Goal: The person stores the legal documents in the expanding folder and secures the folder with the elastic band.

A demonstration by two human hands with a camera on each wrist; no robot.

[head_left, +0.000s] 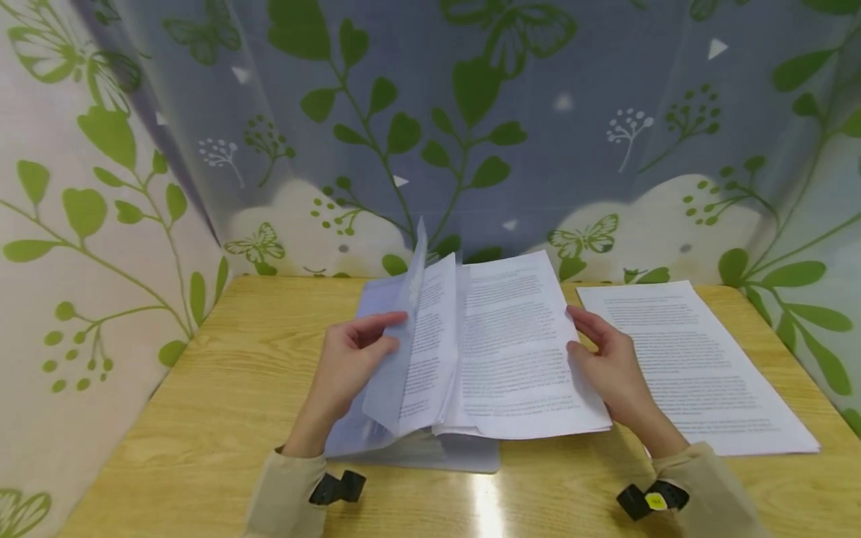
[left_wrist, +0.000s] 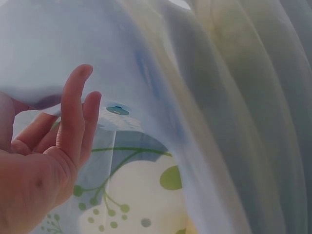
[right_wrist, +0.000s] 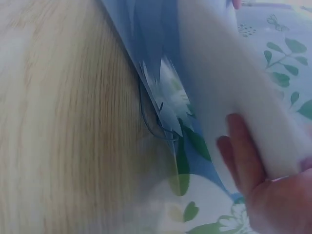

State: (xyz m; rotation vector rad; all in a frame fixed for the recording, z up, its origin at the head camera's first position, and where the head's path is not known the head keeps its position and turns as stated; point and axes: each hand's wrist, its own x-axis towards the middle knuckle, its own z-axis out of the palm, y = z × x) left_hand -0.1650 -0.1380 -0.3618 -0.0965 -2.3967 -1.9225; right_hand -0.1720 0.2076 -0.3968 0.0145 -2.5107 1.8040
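Note:
A translucent plastic document folder [head_left: 380, 295] lies on the wooden table. My left hand [head_left: 346, 366] pinches its raised front flap [head_left: 397, 373] between thumb and fingers. A snap button [left_wrist: 117, 110] shows on the plastic in the left wrist view. My right hand [head_left: 612, 362] grips a stack of printed sheets [head_left: 514, 336] by its right edge, thumb on top and fingers beneath, as the right wrist view shows from below. The stack leans over the folder's right part. More printed pages [head_left: 430, 344] stand tilted between the flap and the stack.
Another pile of printed sheets [head_left: 679, 351] lies flat on the table [head_left: 222, 388] at the right. Patterned cloth [head_left: 417, 112] rises behind the table's back edge and along both sides. A band with a black device circles each wrist.

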